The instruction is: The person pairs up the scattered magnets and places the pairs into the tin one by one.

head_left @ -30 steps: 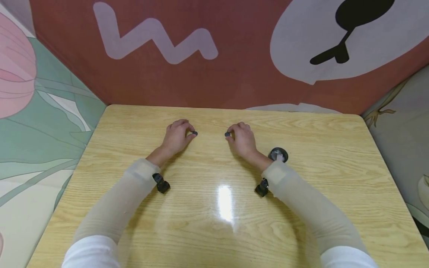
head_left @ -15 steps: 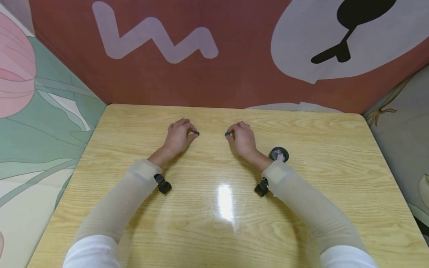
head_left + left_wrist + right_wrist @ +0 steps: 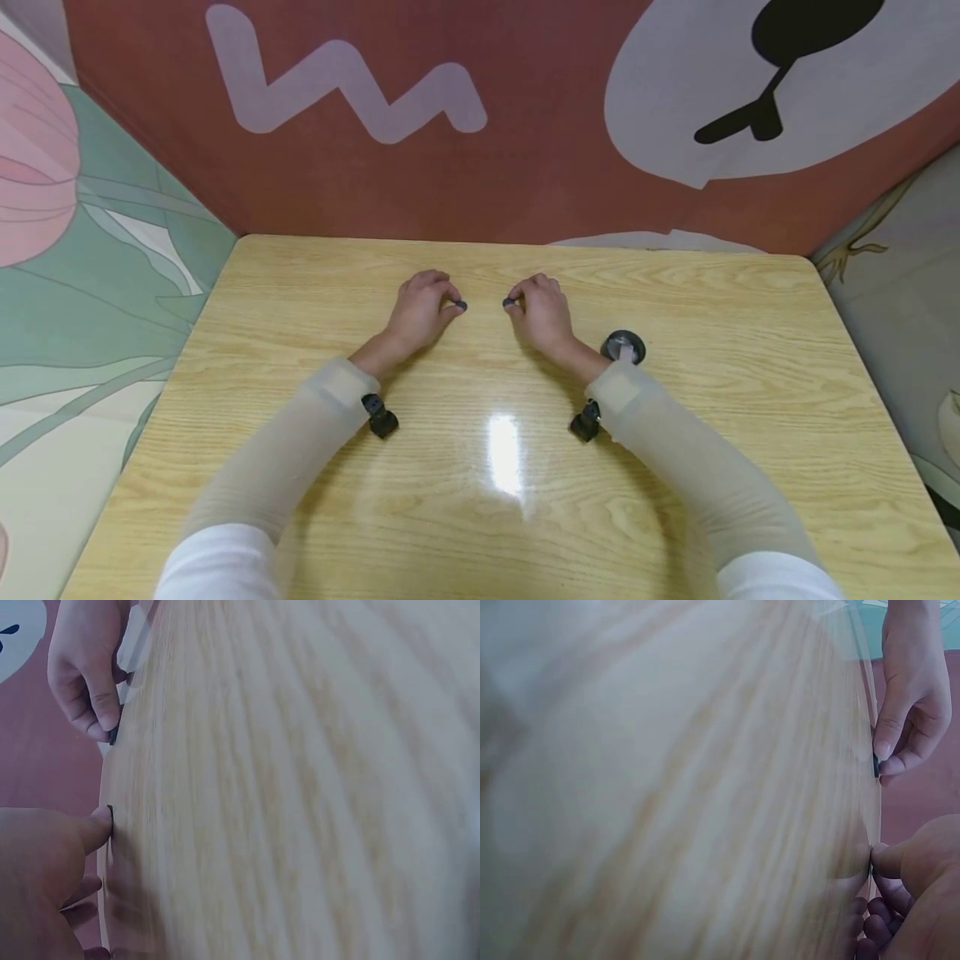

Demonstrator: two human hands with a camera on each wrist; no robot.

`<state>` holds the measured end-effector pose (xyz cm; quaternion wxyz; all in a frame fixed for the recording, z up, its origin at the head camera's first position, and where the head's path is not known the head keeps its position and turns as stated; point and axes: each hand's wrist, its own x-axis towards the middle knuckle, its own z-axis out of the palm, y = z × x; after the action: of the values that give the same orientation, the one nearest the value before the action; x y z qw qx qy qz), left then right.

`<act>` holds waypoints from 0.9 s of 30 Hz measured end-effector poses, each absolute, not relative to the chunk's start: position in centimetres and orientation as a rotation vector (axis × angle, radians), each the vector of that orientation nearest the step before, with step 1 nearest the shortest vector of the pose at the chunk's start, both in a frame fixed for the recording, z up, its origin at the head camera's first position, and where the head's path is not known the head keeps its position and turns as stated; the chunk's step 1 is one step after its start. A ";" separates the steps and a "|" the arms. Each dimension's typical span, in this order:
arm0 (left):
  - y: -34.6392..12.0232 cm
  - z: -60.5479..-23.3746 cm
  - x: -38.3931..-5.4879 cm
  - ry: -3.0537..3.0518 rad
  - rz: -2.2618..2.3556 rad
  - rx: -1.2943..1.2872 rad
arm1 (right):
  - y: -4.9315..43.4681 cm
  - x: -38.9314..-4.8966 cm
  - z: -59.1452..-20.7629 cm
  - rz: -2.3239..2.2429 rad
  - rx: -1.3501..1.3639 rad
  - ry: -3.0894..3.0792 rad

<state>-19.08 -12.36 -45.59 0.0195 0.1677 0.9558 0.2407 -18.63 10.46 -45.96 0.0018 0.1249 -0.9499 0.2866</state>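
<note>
Between thumb and fingertip, my left hand pinches a small dark disc low over the far half of the table. A similar small dark disc is pinched by my right hand, just across from it. The two discs face each other with a short gap between them. In the left wrist view, the left disc and the right disc show as thin dark edges close to the tabletop. Whether they touch the wood I cannot tell.
Beside my right wrist stands a round dark-rimmed object, partly hidden by the sleeve. The wooden table ends at a reddish-brown wall. Small black cameras hang from both wrists.
My left hand has moved to the right and slightly nearer with its disc, narrowing the gap. The right hand has stayed in place.
</note>
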 end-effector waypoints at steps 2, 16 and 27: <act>-12.2 -45.6 -19.0 2.968 0.738 0.510 | 10.4 -18.6 -46.0 0.908 0.386 -2.982; -11.8 -46.0 -19.2 2.983 0.774 0.543 | 10.1 -18.8 -45.9 0.989 0.407 -2.974; -10.7 -46.0 -19.1 2.956 0.818 0.639 | 9.8 -18.7 -45.7 1.091 0.486 -2.972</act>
<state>-19.10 -10.74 -46.05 0.0042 0.2038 0.9435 0.2611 -18.72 9.81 -45.70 -0.0304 0.1516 -0.9275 0.3404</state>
